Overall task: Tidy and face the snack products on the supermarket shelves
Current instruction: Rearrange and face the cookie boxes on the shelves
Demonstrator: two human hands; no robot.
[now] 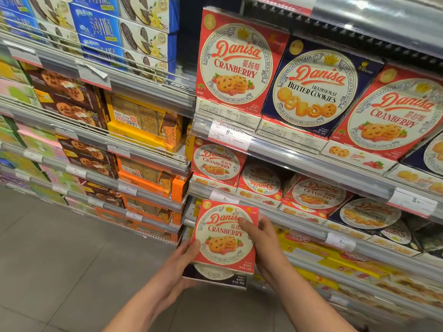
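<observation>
Here the left hand [185, 261] and right hand [260, 238] clasp a red cranberry biscuit box [224, 236] with a dark box [215, 276] beneath, held off the shelves. The lower box could slide out, judging by the loose stack. Grey metal shelves [299, 152] with price tags [230, 135] stand over a grey tiled floor [60, 248].

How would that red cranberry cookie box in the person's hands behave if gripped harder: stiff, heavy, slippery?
The red Danisa Cranberry box looks like thin printed card, so it would probably dent under a hard squeeze. Its label reads 90 g, so likely light for its size. The glossy face may be a little slippery, which may be why the left hand and right hand hold opposite edges.
</observation>
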